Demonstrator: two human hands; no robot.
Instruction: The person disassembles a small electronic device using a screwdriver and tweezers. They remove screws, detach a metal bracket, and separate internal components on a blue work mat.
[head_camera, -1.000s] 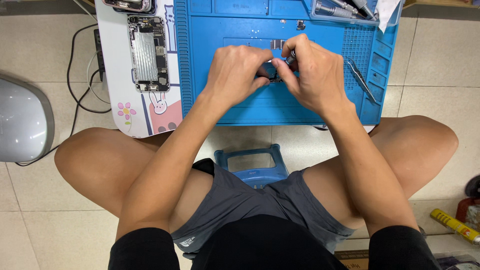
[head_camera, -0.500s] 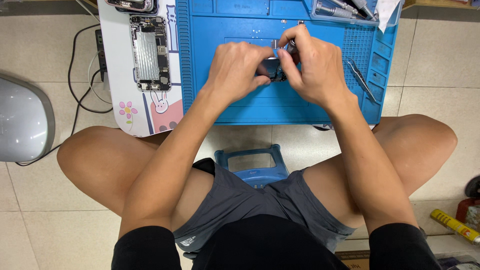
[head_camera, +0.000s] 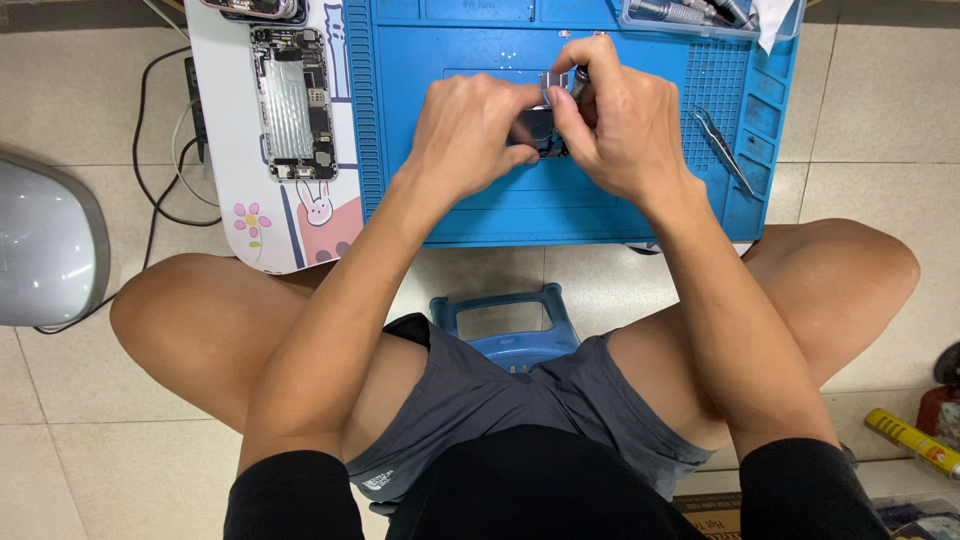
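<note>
I see both hands mid blue mat (head_camera: 480, 215). Left hand (head_camera: 470, 130) fingers pinch small dark part (head_camera: 540, 135) w/ metal bracket; right hand (head_camera: 620, 120) fingers pinch it too, plus a slim metal tool (head_camera: 579, 82). Opened phone (head_camera: 293, 103) lies left, tweezers (head_camera: 725, 148) right.

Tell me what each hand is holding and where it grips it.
Both hands, left hand and right hand, pinch a small dark electronic part by its side edges over the blue silicone work mat; the right fingers also hold a slim metal tool.

Two hands, one small dark part (head_camera: 545, 135), one blue mat (head_camera: 600, 210), one opened phone (head_camera: 292, 100), one tweezers (head_camera: 725, 150), one blue stool (head_camera: 505, 330)
</note>
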